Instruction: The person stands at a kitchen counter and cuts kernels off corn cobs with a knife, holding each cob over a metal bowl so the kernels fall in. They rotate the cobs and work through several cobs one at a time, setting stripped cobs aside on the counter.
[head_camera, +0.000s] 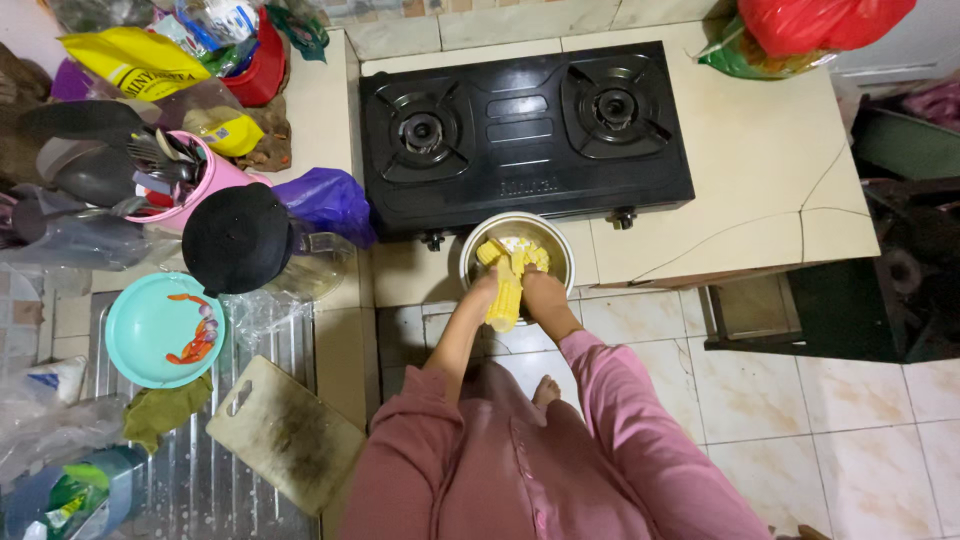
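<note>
One corn cob is in hand, held upright over the near rim of a metal bowl that sits at the counter edge just in front of the stove. The left hand is wrapped around the cob's left side and the right hand is closed on its right side; whether a blade is in either hand cannot be told. Work looks partly done: the bowl already holds yellow corn pieces, while the cob in hand still carries kernels along its visible length, so stripping or breaking appears unfinished. Both stove burners stand bare, with no pot on them. To the left, a black round lid or pan lies beside a pink holder filled with spoons and ladles. A teal basin on the drainboard contains a few red chillies and small bulbs. A worn cutting board leans at the sink edge, nothing on it. A purple bag lies beside the stove; a red bag sits at the far right corner of the counter.
</note>
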